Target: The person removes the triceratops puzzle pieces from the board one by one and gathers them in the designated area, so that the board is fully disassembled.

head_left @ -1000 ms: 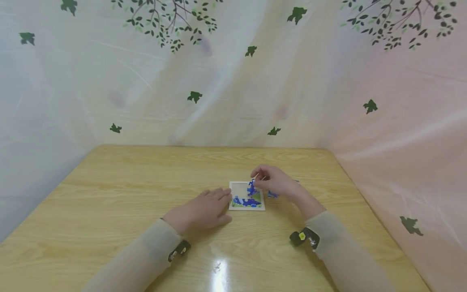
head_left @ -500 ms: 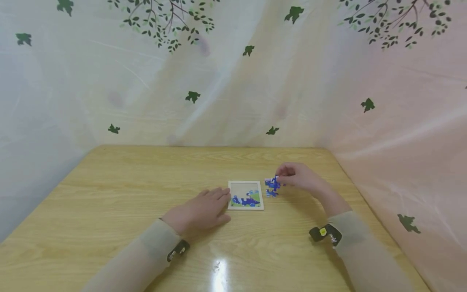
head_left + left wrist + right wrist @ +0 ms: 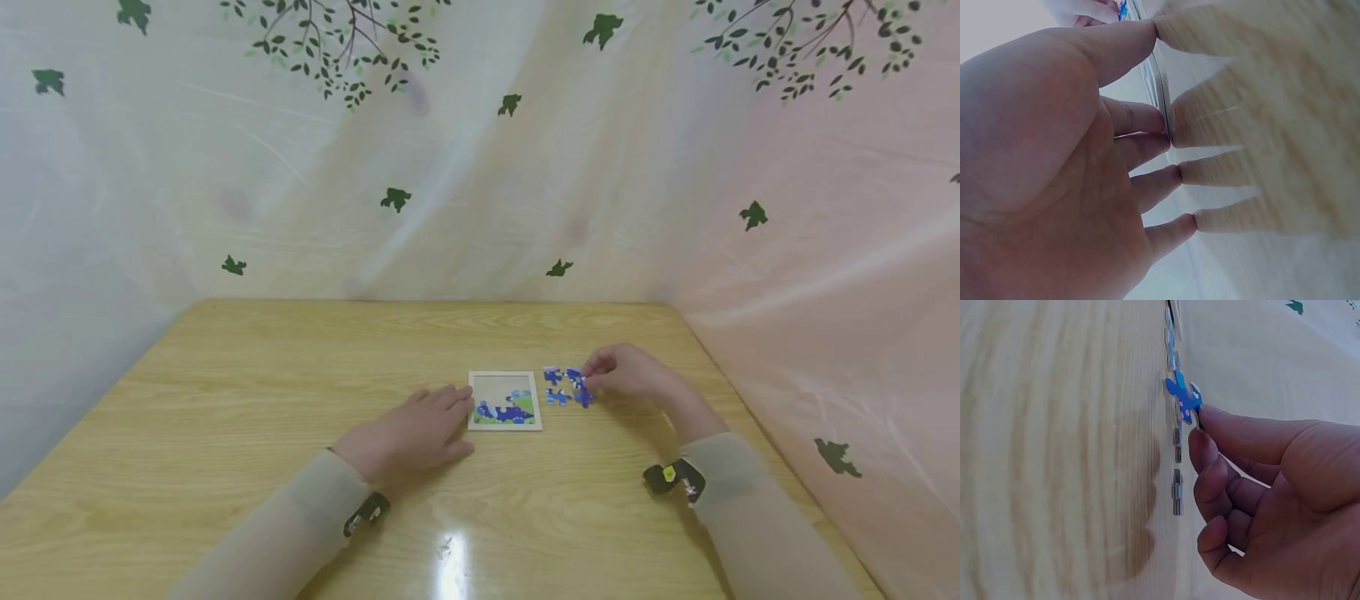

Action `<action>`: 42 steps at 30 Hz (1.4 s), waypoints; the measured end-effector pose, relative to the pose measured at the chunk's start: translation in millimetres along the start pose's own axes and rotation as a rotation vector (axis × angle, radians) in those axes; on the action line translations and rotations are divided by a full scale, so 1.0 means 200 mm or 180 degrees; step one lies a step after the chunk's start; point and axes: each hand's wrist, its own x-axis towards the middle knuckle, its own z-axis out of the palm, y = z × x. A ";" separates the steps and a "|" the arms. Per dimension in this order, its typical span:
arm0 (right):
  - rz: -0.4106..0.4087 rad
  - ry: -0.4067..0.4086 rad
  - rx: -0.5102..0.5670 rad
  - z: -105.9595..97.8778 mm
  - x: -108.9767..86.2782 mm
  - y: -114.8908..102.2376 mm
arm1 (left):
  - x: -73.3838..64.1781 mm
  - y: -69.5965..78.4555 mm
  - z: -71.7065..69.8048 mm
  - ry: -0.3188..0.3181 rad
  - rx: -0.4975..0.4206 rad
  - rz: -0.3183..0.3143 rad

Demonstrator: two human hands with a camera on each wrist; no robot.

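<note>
A white-rimmed jigsaw tray lies mid-table, its lower part filled with blue and green pieces and its upper left bare. My left hand rests beside it, fingers straight, fingertips at the tray's left edge; in the left wrist view the fingertips touch the tabletop. To the right of the tray, my right hand pinches a blue jigsaw piece between thumb and index finger, tilted close over the table. Beside it lie loose jigsaw pieces, partly overlapped by the held one in the head view.
The wooden table reaches back to a pale curtain printed with leaves and branches. Another curtain side runs along the table's right edge. Each wrist wears a small black camera mount.
My right hand has moved right, carrying the blue jigsaw piece from above the tray to the loose pieces, and lowered it there. My left hand has stayed at the tray's edge.
</note>
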 end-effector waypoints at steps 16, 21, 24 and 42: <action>0.0240 0.0128 -0.0565 0.04 0.00 -0.04 | 0.00 -0.01 0.01 0.0037 0.0114 0.0056; 0.0275 0.0157 -0.0598 0.05 0.00 -0.05 | 0.00 -0.01 0.01 0.0039 0.0112 0.0054; 0.0272 0.0169 -0.0608 0.05 0.00 -0.05 | 0.00 -0.01 0.01 0.0034 0.0120 0.0055; 0.0395 0.0216 -0.0658 0.06 0.00 -0.06 | -0.01 -0.01 0.01 0.0026 0.0128 0.0066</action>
